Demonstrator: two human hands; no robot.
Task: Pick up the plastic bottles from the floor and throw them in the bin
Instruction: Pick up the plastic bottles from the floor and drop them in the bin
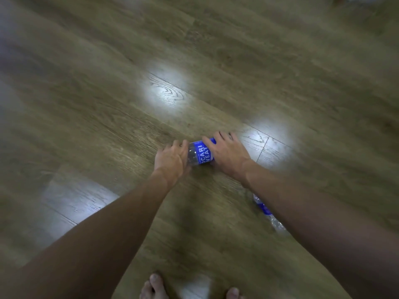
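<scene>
The left hand (170, 160) cups one end of a clear plastic bottle (199, 154) lying on its side on the wooden floor (97, 93), fingers curled over the clear end. The bottle's blue label sits between the two hands. The right hand (226, 154) lies over the other end, fingers draped across the label, so both grips close on the bottle. Nearer the feet, a second bottle (264, 209) lies partly hidden under the right forearm.

Head view, steeply downward, close over wood floor (86, 93)
</scene>
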